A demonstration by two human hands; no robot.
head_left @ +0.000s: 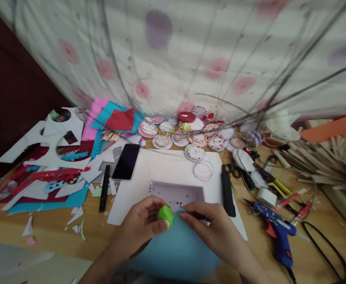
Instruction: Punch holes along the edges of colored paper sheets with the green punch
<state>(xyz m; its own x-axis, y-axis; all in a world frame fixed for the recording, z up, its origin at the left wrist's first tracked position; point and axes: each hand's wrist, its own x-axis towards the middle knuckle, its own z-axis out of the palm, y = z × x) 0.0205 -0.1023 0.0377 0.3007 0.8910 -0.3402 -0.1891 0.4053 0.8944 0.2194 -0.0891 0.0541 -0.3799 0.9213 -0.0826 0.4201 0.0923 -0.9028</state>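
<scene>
My left hand is closed around a small bright green craft punch, with a whitish part at its lower edge. My right hand pinches thumb and forefinger together at the top edge of a light blue sheet, which looks blurred close below the hands. The fingertips of both hands are a short way apart. Just beyond them lies a shallow pale lilac box, holding a few tiny red and blue bits.
White paper lies under the box. Around it are a phone, a black marker, a black cutter, and a blue glue gun. Paper scraps heap left; decorated paper discs line the back; wooden sticks lie right.
</scene>
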